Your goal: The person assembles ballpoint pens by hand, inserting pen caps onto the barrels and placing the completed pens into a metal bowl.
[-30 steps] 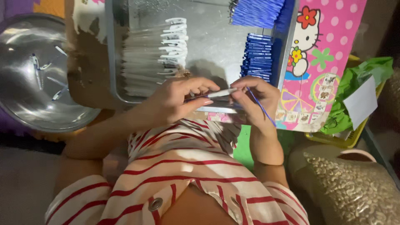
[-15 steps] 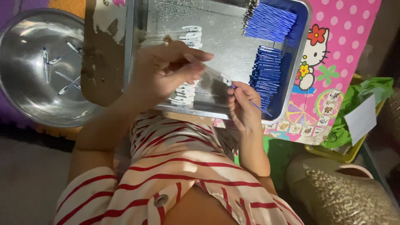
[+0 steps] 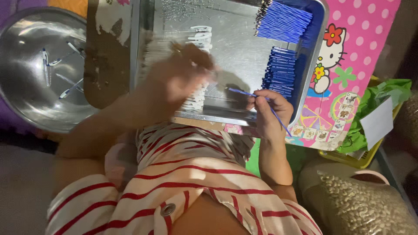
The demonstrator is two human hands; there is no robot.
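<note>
A dim room is showing a low pink polka-dot table (image 3: 374,26) with a cartoon cat print, bearing a metal tray (image 3: 237,43). Two stacks of blue pen refills (image 3: 283,19) are lying in the tray's right part, and one row of clear pen barrels (image 3: 198,37) is sitting at its left. A round steel bowl (image 3: 26,87) beside the table is holding about five finished pens (image 3: 45,65). The right hand (image 3: 270,111) is pinching one blue refill (image 3: 261,104) over the tray's near edge. The left hand (image 3: 183,74) is hovering blurred over the barrels; whether it is gripping anything, I cannot tell. A green bag (image 3: 379,100) is resting at the right.
</note>
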